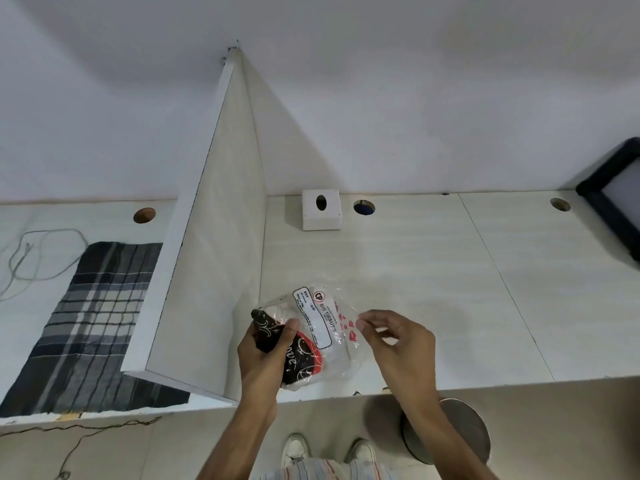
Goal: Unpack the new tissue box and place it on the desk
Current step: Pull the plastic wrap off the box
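Observation:
A clear plastic tissue pack (322, 327) with a white label, red hearts and a black-and-red printed end is held just above the near edge of the white desk (433, 289). My left hand (265, 355) grips its black end, thumb on top. My right hand (398, 337) pinches the thin plastic film at the pack's right side with thumb and fingertips. A white square tissue box (321, 209) with an oval slot stands at the back of the desk against the wall.
A white divider panel (207, 254) rises left of the pack. Beyond it lie a plaid cloth (93, 323) and a grey cable (34, 258). Cable holes (363, 206) dot the desk's back edge. A dark-framed object (616, 202) sits far right. A round stool (450, 431) stands below the desk.

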